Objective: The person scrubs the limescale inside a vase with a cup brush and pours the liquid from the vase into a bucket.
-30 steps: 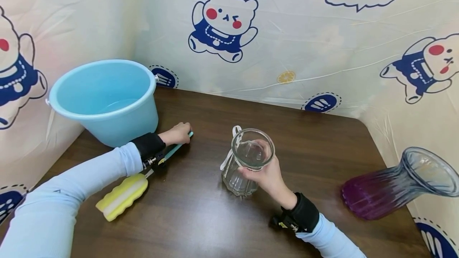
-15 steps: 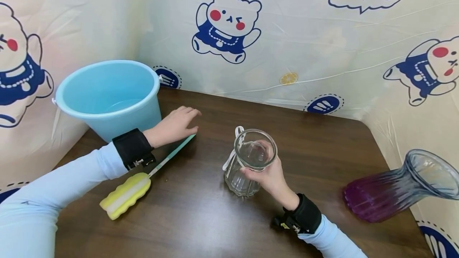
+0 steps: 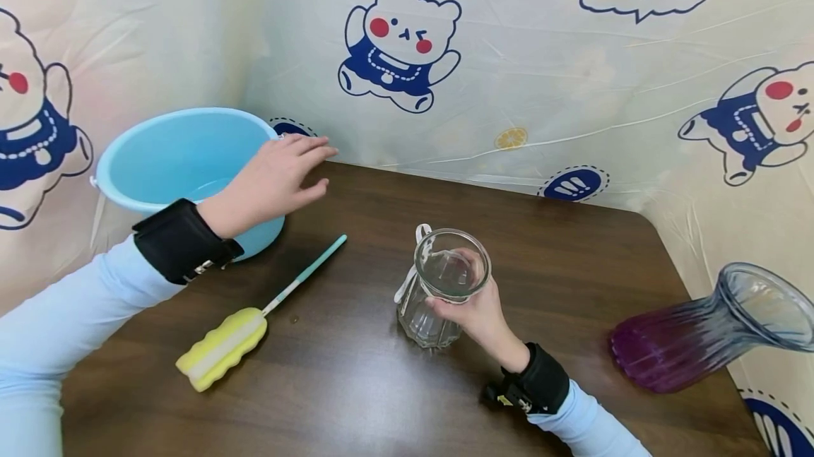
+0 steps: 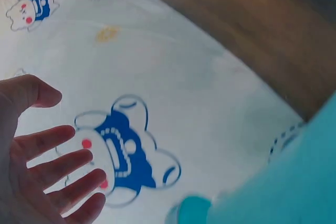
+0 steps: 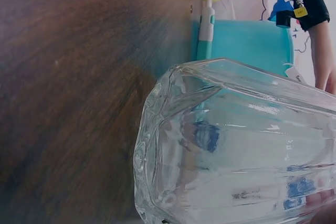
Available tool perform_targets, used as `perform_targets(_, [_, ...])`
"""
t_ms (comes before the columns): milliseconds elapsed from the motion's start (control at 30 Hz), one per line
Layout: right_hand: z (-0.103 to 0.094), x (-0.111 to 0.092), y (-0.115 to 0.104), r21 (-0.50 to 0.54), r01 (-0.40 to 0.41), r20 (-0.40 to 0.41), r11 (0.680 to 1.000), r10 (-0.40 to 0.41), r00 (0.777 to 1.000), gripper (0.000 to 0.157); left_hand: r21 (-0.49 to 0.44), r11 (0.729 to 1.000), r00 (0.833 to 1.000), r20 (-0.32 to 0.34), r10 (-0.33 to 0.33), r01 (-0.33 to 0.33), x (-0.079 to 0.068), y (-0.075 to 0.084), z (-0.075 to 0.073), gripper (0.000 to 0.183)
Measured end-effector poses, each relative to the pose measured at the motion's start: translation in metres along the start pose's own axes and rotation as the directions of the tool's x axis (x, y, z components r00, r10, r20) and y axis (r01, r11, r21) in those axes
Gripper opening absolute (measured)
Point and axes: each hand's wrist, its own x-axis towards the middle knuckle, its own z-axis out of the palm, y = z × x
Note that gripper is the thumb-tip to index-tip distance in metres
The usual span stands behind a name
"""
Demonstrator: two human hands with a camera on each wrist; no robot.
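Observation:
My left hand (image 3: 273, 178) is raised in front of the blue bucket (image 3: 127, 196), fingers spread and holding nothing. In the left wrist view the same hand (image 4: 47, 161) shows loose, parted fingers. Below it a bottle brush (image 3: 222, 347) with a yellow sponge head and teal handle lies on the table. My right hand (image 3: 473, 309) grips the clear glass vase (image 3: 422, 319) around its neck; the vase stands upright with a white ribbon (image 3: 407, 284) tied on it. The right wrist view shows the ribbed glass of the vase (image 5: 236, 140) up close.
A second glass vase (image 3: 674, 344), purple at its base and clear at its flared mouth, lies at the right edge of the brown table (image 3: 540, 252). A printed cloth (image 3: 521, 54) with bear drawings hangs behind and along the sides.
My left hand has let go of the brush handle, then risen and moved back left toward the bucket. The brush stays on the table. My right hand keeps its hold on the vase.

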Motion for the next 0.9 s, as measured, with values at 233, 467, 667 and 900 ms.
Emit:
perform_targets(233, [0.001, -0.004, 0.028, -0.049, 0.024, 0.0, 0.998, -0.024, 1.0, 0.073, 0.033, 0.993, 0.991, -0.07, -0.115, 0.117, -0.007, -0.01, -0.028, 0.043])
perform_targets(467, [0.001, -0.004, 0.031, -0.044, 0.029, 0.003, 0.999, -0.029, 1.0, 0.073, 0.039, 0.964, 0.962, -0.086, -0.261, 0.265, -0.018, -0.027, -0.052, 0.051])
perform_targets(667, [-0.001, -0.002, 0.012, -0.039, 0.02, 0.005, 0.999, -0.02, 1.0, 0.074, -0.033, 0.92, 0.913, -0.112, -0.392, 0.391, -0.028, -0.043, -0.063, 0.054])
perform_targets(900, [-0.002, 0.0, -0.006, -0.009, -0.024, 0.027, 1.0, 0.025, 0.999, 0.073, -0.154, 0.85, 0.841, -0.137, -0.524, 0.504, -0.041, -0.053, -0.069, 0.056])
